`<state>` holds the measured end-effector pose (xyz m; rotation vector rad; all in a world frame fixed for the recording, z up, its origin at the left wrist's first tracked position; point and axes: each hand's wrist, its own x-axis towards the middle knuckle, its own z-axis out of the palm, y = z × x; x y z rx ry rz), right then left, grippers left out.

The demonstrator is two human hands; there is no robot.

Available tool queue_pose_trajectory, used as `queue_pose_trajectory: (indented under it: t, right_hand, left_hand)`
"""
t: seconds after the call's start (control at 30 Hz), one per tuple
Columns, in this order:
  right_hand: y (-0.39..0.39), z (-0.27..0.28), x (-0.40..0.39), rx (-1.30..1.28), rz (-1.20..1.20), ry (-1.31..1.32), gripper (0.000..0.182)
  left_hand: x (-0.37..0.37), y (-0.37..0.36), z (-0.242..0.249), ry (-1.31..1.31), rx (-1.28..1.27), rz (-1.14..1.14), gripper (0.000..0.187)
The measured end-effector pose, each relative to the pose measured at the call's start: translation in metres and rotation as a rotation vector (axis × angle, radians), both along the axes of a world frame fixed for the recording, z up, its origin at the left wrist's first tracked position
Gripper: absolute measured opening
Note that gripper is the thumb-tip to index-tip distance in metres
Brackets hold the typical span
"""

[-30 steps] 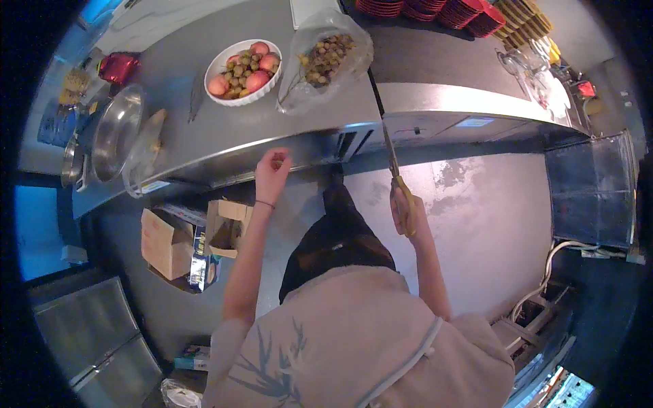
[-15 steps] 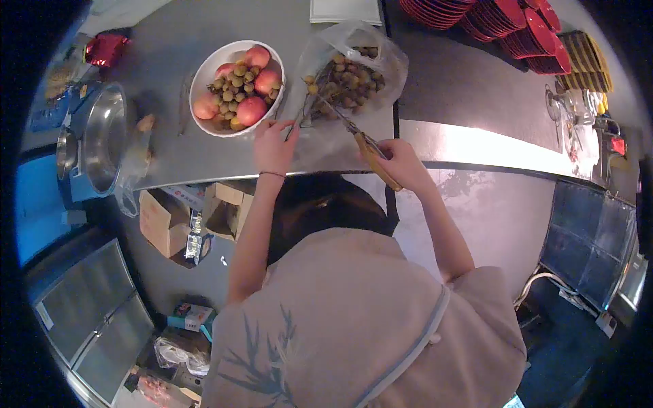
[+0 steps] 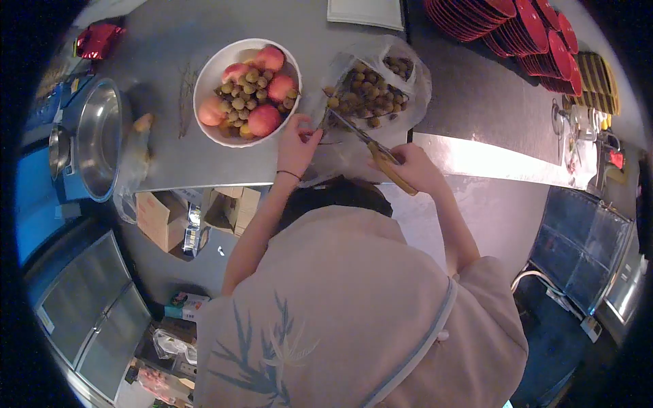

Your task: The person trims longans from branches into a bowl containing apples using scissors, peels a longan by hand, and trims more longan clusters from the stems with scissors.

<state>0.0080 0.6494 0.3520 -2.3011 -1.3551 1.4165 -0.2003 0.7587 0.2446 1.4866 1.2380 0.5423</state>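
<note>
My right hand [image 3: 420, 170] is wrapped round the yellow handles of a pair of scissors [image 3: 393, 168], whose blades point up and left toward a longan twig. Between its thumb and fingers, my left hand [image 3: 295, 151] pinches the thin twig [image 3: 322, 127], with a longan [image 3: 332, 102] near its far end. Behind the blades lies a clear plastic bag [image 3: 420, 85] holding many brown longans [image 3: 367, 88]. A white bowl [image 3: 202, 78] stands just beyond my left hand, filled with large red fruits [image 3: 263, 120] and a heap of loose longans [image 3: 239, 103].
Bare twigs [image 3: 185, 98] lie left of the bowl on the metal counter [image 3: 160, 41]. Farther left is a steel basin [image 3: 98, 139]. A white tray [image 3: 366, 12] and stacked red dishes [image 3: 476, 24] are at the back. Cardboard boxes [image 3: 162, 221] sit below the counter's front edge.
The view has shifted, so the bowl and bag appear farther right. My left hand still pinches the twig and my right hand still grips the scissors, their blades now closer together.
</note>
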Motion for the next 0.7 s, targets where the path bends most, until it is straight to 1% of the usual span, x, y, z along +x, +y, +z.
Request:
queue_pose_trajectory:
  t: [0.1, 0.2, 0.3, 0.4, 0.5, 0.6, 0.7]
  right_hand:
    - [0.004, 0.013, -0.005, -0.046, -0.087, 0.048, 0.055]
    - [-0.001, 0.001, -0.004, -0.030, -0.129, 0.049, 0.061]
    - [-0.005, -0.003, -0.005, -0.016, -0.125, 0.046, 0.061]
    - [-0.010, -0.008, -0.007, 0.019, -0.156, 0.078, 0.059]
    - [-0.009, -0.010, -0.009, 0.008, -0.163, 0.074, 0.057]
    - [-0.008, -0.015, -0.014, 0.043, -0.187, 0.094, 0.054]
    - [-0.002, 0.003, -0.022, 0.047, -0.147, 0.090, 0.053]
  left_hand:
    - [0.000, 0.002, 0.003, 0.195, 0.128, -0.164, 0.021]
    - [0.000, 0.004, 0.002, 0.268, 0.259, -0.180, 0.024]
    - [0.003, 0.001, 0.011, 0.281, 0.477, -0.126, 0.025]
    - [0.008, 0.001, 0.011, 0.225, 0.315, -0.082, 0.024]
    - [0.006, 0.007, 0.016, 0.245, 0.275, -0.136, 0.022]
    - [0.004, 0.011, 0.008, 0.264, 0.266, -0.174, 0.019]
    - [0.005, 0.012, 0.009, 0.286, 0.233, -0.139, 0.017]
